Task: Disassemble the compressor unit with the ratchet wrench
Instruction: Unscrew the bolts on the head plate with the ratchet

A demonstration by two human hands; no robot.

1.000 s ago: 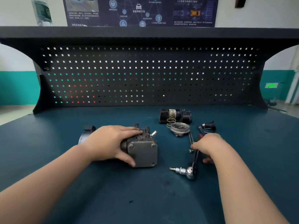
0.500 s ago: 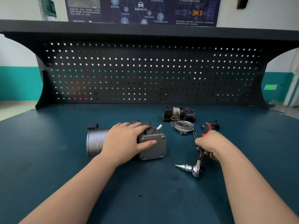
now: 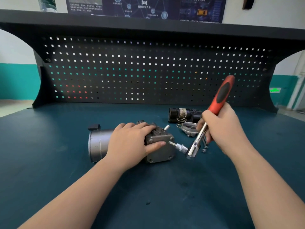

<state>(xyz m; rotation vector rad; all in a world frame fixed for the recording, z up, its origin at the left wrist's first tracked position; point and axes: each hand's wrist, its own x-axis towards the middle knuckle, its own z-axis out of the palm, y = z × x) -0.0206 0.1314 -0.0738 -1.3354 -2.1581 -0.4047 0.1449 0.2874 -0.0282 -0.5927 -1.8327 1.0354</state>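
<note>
Right hand (image 3: 226, 129) gripping ratchet wrench (image 3: 212, 113), handle toward one o'clock, bit toward nine; left hand (image 3: 132, 142), fingers spread, pressing compressor (image 3: 158, 146) lying crosswise.

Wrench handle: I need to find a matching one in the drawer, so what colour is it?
The handle is red with a black insert, seen in the head view.

I see the compressor unit (image 3: 158, 146) as dull grey cast metal, its cylinder end (image 3: 97, 144) smoother and brushed. The ratchet wrench (image 3: 206, 126) shows a glossy chromed shaft and a red grip with a matt black insert. The bench top (image 3: 148, 195) looks matt, slightly scuffed; the pegboard (image 3: 148, 71) is matt black.
</note>
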